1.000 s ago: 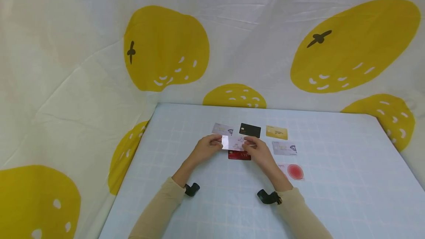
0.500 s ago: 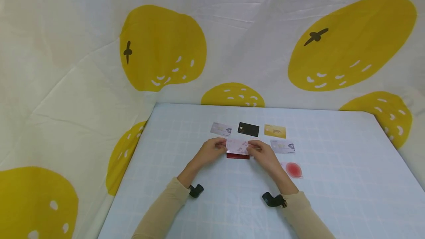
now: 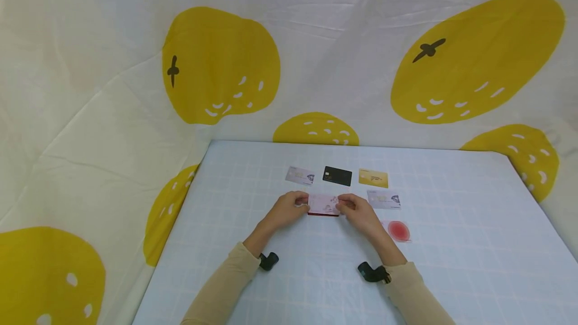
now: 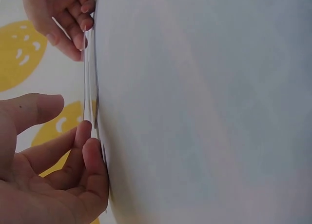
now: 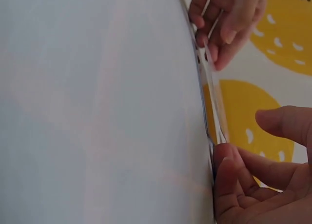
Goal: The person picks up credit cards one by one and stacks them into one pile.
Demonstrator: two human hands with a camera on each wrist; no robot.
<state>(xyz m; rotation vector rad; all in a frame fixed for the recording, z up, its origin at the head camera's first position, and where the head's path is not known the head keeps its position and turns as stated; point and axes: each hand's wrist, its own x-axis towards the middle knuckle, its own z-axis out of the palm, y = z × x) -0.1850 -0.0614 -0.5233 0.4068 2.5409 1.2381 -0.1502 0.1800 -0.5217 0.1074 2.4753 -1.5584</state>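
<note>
A pale pink card (image 3: 322, 203) with a floral print is held level between both hands, close over a red card (image 3: 323, 214). Only the red card's front strip shows beneath it. At its left end the left hand (image 3: 286, 209) holds it with thumb and fingertips. The right hand (image 3: 359, 212) grips the opposite end in the same way. Seen nearly edge-on in the left wrist view, the pink card (image 4: 87, 82) is low over the table, with the left fingertips (image 4: 84, 131) at its near end. Right fingertips (image 5: 224, 153) meet its near end in the right wrist view.
Behind the hands lie a silver-grey card (image 3: 300, 175), a black card (image 3: 337, 176) and a gold card (image 3: 373, 178). Another silver-grey card (image 3: 384, 199) is right of the right hand. Below it, a card with a red disc (image 3: 399, 231) lies partly behind the right forearm.
Both hands have brought the pink card down and toward the person, so it covers more of the red card. The black card's front edge is now uncovered.
</note>
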